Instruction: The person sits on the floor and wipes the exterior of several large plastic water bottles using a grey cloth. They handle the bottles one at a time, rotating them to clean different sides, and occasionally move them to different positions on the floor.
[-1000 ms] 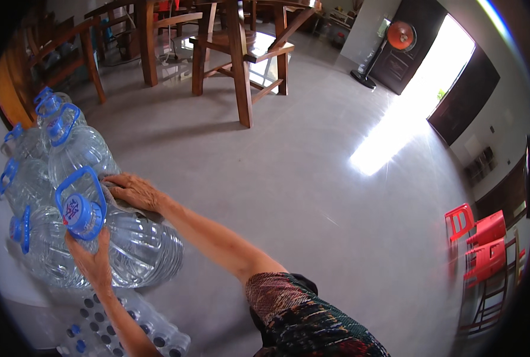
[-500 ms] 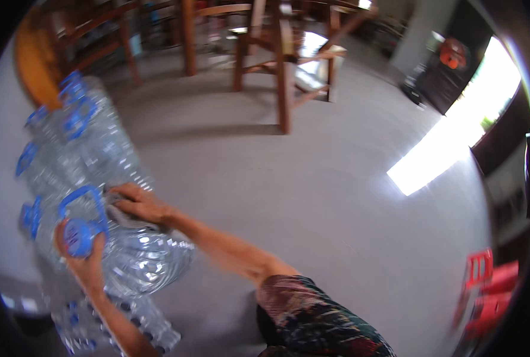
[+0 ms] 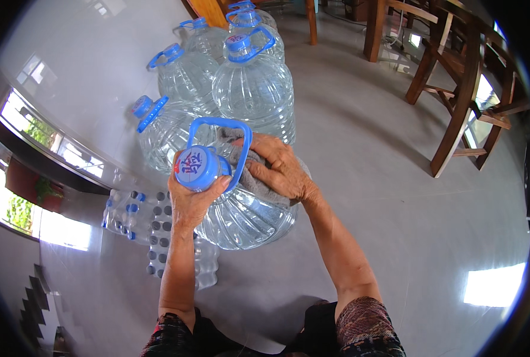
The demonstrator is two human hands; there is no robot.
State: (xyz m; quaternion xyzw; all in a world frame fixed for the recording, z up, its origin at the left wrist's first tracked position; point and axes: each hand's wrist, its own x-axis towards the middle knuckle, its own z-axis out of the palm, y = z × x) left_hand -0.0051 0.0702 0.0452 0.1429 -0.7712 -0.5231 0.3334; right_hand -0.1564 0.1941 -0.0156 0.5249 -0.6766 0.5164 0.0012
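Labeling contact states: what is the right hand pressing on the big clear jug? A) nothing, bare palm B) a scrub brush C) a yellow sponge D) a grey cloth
D: the right hand lies on a grey cloth spread over the shoulder of the large clear water jug, just behind its blue handle, while the left hand steadies the neck below the blue cap.
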